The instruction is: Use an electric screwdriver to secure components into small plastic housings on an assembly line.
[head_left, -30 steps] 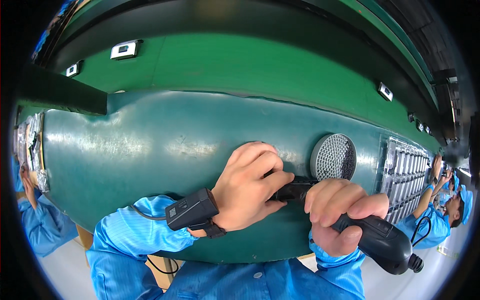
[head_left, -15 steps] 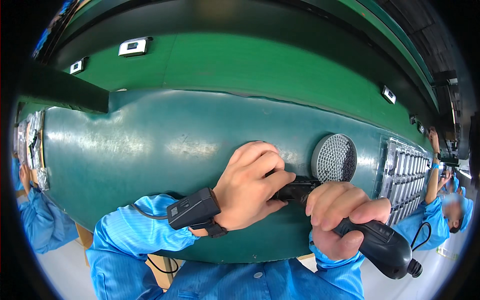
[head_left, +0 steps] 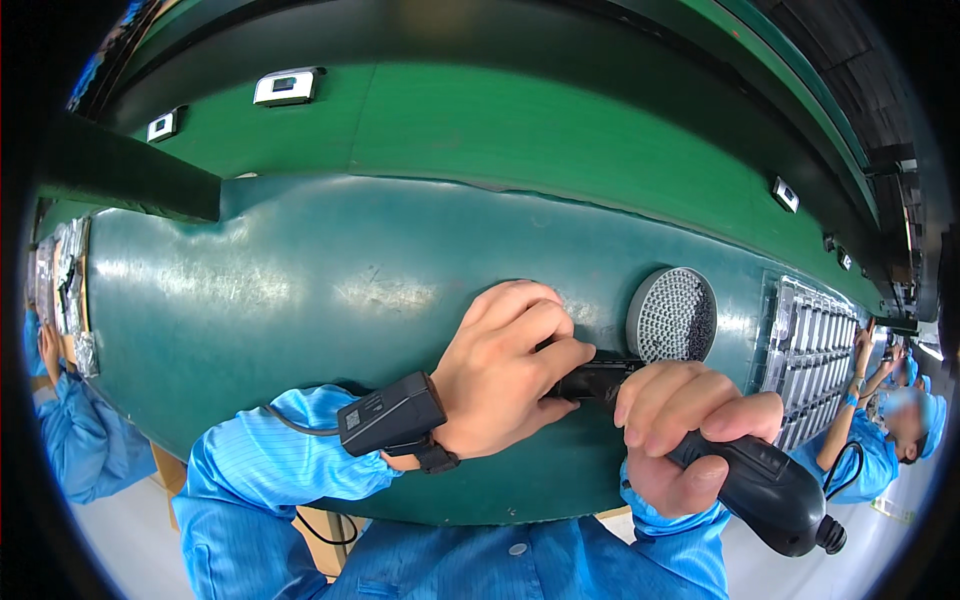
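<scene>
My left hand (head_left: 510,365) is closed on a small black part (head_left: 597,380), held low over the green bench mat. Most of this part is hidden by my fingers. My right hand (head_left: 685,425) wraps round a black electric screwdriver (head_left: 775,498), its cable end pointing down to the right. The tool's tip is hidden behind my right fingers, beside the black part, so I cannot tell whether they touch. A black device (head_left: 390,412) is strapped to my left wrist. Just beyond my right hand stands a round grey perforated dish (head_left: 634,318) with small dark screws (head_left: 702,325) at its right side.
Past the mat (head_left: 300,270) runs a green conveyor belt (head_left: 500,130) carrying white-and-black devices (head_left: 286,87). On the right lies a clear compartmented plastic tray (head_left: 810,350). A dark beam (head_left: 130,175) juts in at left. Co-workers in blue sit at left (head_left: 85,435) and right (head_left: 860,450).
The devices on the belt have shifted slightly right. At right, a co-worker's arm has drawn back from the belt. My hands, the black part and the screwdriver have hardly moved.
</scene>
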A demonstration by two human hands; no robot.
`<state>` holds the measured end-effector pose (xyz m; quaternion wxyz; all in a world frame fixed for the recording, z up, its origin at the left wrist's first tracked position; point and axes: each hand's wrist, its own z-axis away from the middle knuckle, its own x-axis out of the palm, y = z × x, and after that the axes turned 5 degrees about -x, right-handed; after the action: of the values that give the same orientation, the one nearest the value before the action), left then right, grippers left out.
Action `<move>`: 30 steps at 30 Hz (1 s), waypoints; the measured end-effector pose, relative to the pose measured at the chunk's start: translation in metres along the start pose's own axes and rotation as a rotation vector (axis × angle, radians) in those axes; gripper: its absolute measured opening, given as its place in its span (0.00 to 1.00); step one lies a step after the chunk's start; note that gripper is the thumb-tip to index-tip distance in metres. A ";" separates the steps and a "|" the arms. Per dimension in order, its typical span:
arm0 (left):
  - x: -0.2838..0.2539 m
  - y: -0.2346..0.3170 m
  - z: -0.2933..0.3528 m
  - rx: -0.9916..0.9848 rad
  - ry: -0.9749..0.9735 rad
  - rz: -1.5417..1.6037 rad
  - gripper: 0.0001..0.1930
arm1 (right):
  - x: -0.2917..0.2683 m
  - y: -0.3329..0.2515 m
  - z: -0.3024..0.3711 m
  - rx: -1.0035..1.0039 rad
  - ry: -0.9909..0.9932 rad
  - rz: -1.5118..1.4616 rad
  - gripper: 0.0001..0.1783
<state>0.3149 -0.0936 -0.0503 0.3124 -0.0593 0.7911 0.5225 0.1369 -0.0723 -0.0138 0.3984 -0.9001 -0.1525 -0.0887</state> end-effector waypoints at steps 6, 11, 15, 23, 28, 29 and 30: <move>0.001 -0.001 0.000 0.000 0.017 -0.011 0.30 | 0.001 0.000 -0.003 0.031 -0.044 0.013 0.23; 0.001 0.003 -0.001 0.013 0.024 -0.005 0.28 | -0.004 0.006 -0.006 -0.014 -0.109 -0.016 0.21; 0.000 0.004 -0.001 0.020 0.036 -0.023 0.27 | 0.001 0.010 -0.002 -0.081 -0.134 -0.019 0.21; -0.001 0.008 0.002 0.020 -0.026 -0.057 0.26 | -0.018 -0.037 -0.028 -0.065 0.179 0.031 0.20; -0.004 0.025 -0.013 -0.156 0.025 -0.056 0.30 | -0.044 -0.021 -0.047 -0.033 0.247 0.183 0.19; -0.004 0.019 -0.011 -0.159 0.009 -0.050 0.30 | -0.044 -0.016 -0.048 -0.009 0.237 0.179 0.19; -0.004 0.011 -0.009 -0.055 -0.054 -0.134 0.32 | -0.042 -0.013 -0.048 0.022 0.260 0.177 0.18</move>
<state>0.3091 -0.0971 -0.0369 0.3663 -0.1065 0.7620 0.5234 0.0914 -0.1078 0.0154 0.4306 -0.8867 -0.0207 -0.1672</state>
